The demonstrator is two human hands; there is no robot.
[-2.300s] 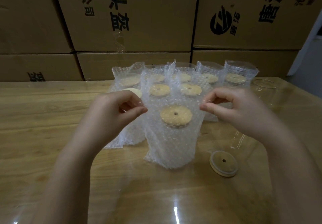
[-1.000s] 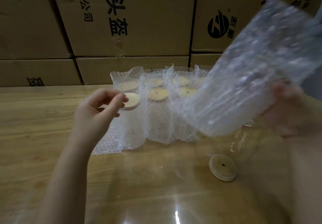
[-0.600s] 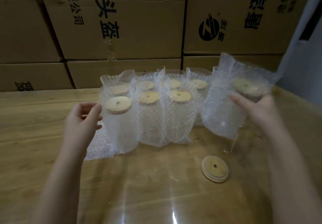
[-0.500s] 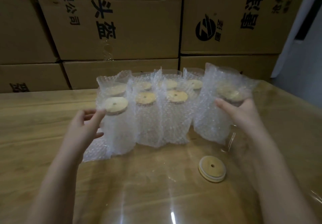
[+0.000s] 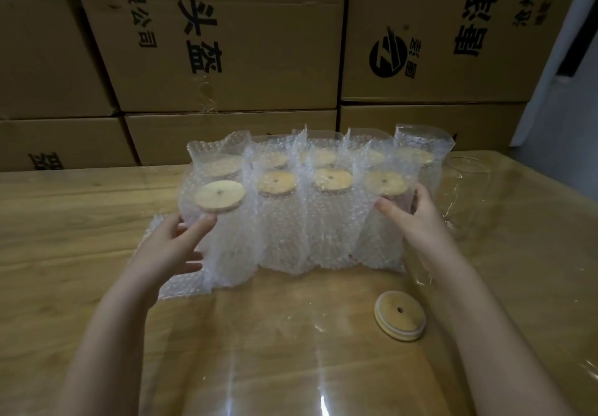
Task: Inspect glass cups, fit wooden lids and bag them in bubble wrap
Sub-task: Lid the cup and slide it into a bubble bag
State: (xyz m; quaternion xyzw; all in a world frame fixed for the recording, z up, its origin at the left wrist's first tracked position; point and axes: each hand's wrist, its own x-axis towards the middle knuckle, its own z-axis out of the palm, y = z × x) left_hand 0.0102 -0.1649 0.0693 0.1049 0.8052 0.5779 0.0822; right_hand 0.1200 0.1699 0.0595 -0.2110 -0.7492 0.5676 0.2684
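Centre of frame: a cluster of clear glass cups with round wooden lids, each in a clear bubble wrap bag, i.e. bagged cups point(image 5: 284, 237). They stand upright in two rows, touching one another, on a light wooden table point(image 5: 64, 221) under a shiny clear plastic cover. There are four in the front row. The back row is partly hidden, so the count is unclear.

Left hand point(image 5: 171, 247), left of centre: fingers straight and loosely spread, gripping nothing. The fingertips touch the side of the front-left bagged cup point(image 5: 226, 254), just below its pale wooden lid point(image 5: 220, 195).

Right hand point(image 5: 412, 218), right of centre: holds the front-right bagged cup point(image 5: 378, 241) near its top. The thumb lies across the front of the wrap and the fingers curl round the right side, partly showing through the bubbles. The cup is upright, in line with the front row.

Lower right: a loose round wooden lid with a centre hole point(image 5: 399, 315) lies flat on the table, well apart from the cups and both hands.

Right of the cluster: a bare clear glass cup point(image 5: 466, 189) with no lid stands upright, near the right hand.

Under and beside the left hand: flat bubble wrap point(image 5: 186, 286) lies on the table against the front-left bagged cup.

Upper frame: stacked brown cardboard boxes point(image 5: 259, 43) with black print.
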